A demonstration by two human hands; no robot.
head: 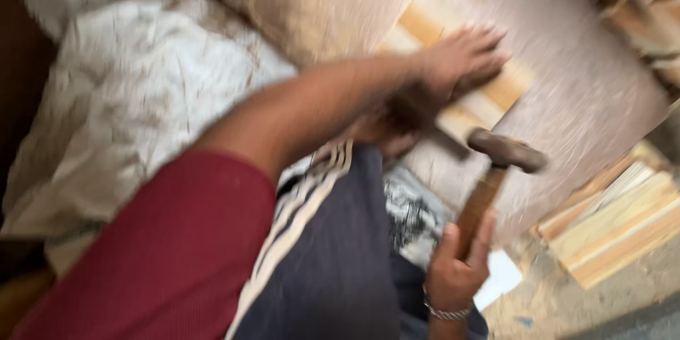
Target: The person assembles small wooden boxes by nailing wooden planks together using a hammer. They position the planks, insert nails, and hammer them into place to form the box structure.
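Brown board (pixel 581 92) lay as work surface, left hand (pixel 460 60) pressed flat, fingers spread, on pale wooden strip (pixel 496 95), right hand (pixel 457 265) clamped around wooden-handled hammer (pixel 496 170), stacked wood strips (pixel 616 223) nearby.

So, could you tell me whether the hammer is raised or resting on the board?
Raised: the right hand grips the hammer by its handle.

Our left arm reaches far out across our body, with a red sleeve at the top. Our left hand (pixel 460 57) lies flat, fingers spread, palm down. Our right hand (pixel 457 265) is low and curled tight, thumb up, wrist bent back.
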